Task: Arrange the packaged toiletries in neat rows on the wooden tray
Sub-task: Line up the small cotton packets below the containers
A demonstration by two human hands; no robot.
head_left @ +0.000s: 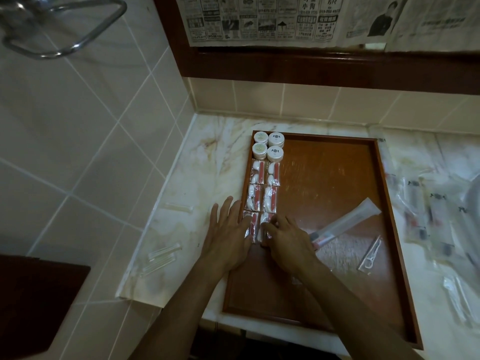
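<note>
Beige tiled walls (pixel 85 131), marble counter (pixel 197 162), newspaper-covered mirror (pixel 285 19).

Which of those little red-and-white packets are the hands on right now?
The nearest pair, at the front end of the two columns: left hand lies on one, right hand touches the other. The four packets behind lie untouched.

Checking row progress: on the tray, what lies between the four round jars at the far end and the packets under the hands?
In the head view, four red-and-white packets, two by two, fill the stretch between the round jars and the nearest packet pair.
</note>
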